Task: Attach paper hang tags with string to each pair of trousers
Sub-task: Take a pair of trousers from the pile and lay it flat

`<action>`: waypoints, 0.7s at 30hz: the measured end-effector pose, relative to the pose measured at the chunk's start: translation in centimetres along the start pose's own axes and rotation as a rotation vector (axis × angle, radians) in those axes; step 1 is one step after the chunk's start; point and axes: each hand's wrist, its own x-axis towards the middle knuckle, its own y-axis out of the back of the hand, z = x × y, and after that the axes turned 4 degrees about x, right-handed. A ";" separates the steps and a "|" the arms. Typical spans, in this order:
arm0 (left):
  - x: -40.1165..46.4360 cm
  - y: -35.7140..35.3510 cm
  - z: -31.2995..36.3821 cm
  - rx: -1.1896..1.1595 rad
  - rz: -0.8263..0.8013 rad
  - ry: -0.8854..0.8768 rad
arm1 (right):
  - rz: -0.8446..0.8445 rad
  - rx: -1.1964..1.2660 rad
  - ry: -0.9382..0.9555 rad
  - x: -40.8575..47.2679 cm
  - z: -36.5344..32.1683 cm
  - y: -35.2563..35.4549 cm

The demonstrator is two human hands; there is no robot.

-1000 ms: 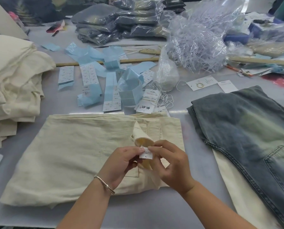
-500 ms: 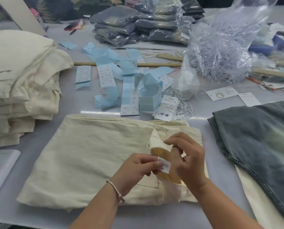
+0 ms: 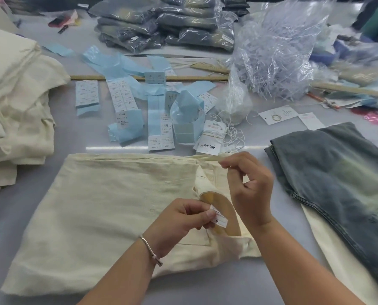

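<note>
The left hand point(image 3: 179, 219) pinches a small white size label point(image 3: 219, 219) (it reads XL) between thumb and forefinger, at the turned-back waistband of the cream trousers point(image 3: 100, 208) lying folded flat on the grey table point(image 3: 238, 282). The right hand point(image 3: 249, 186) hangs just above the waistband with fingers curled, thumb and forefinger closed together; whether a string runs between them I cannot tell. Just beyond the trousers lies a bundle of paper hang tags point(image 3: 209, 142) with loose white string point(image 3: 234, 135). Blue sticker strips point(image 3: 126, 100) spread behind. Folded jeans point(image 3: 337, 179) lie to the right, a cream stack point(image 3: 14, 102) to the left.
</note>
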 end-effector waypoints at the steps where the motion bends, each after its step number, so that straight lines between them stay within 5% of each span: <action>1: 0.0 -0.1 0.0 0.000 0.000 -0.002 | -0.004 -0.002 -0.004 -0.2 0.0 0.1; 7: 0.2 1.7 0.6 0.040 0.009 0.067 | -0.171 0.007 -0.186 -1.6 1.3 0.1; 10: -0.5 7.4 1.8 -0.393 0.091 -0.003 | -0.269 -0.078 -0.284 -1.1 3.2 -0.2; 12: -1.4 12.1 2.9 -0.852 -0.077 -0.231 | -0.343 -0.163 -0.331 0.0 5.0 -0.6; 14: -1.6 16.2 4.0 -1.070 -0.172 -0.404 | -0.417 -0.259 -0.389 1.3 7.0 -1.1; 16: -0.4 18.5 4.9 -1.045 -0.097 -0.429 | -0.465 -0.309 -0.456 2.6 8.9 -1.7; 19: 4.4 17.3 4.9 -0.643 0.365 -0.267 | -0.498 -0.357 -0.501 5.0 10.8 -3.1; 21: 8.7 15.2 4.6 -0.420 0.521 -0.094 | -0.548 -0.406 -0.406 7.1 11.6 -4.6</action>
